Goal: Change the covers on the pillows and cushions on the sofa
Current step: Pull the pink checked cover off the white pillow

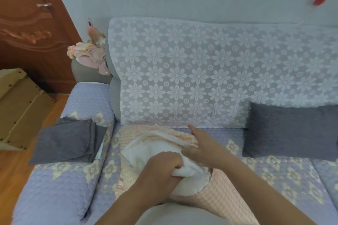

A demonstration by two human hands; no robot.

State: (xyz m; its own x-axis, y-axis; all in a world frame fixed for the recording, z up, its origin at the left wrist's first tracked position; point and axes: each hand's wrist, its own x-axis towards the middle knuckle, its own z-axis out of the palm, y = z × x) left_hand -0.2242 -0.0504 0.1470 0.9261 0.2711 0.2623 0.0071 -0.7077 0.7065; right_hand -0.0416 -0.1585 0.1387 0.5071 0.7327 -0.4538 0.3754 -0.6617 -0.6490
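1. Nearest me, my left hand (162, 168) has its fingers curled tight into the white insert (146, 149), bunching it at the mouth of the cover.
2. The pink cover (225, 190) lies on the sofa seat (274, 173), checked, with the insert half out of its open end.
3. My right hand (203, 147) sits just beyond the left, on the cover's upper edge. Forefinger points straight out toward the backrest; the other fingers seem to pinch the fabric, though I can't be sure from this angle.
4. Left armrest (60, 184): a folded grey cloth (67, 142) rests on it, well apart from the hands.
5. To the right, a grey pillow (290, 131) leans against the lace throw (192, 71) draped over the backrest.
6. Far left, a bundle of pink clothes (87, 55) on the sofa corner, a wooden door (27, 23) behind.
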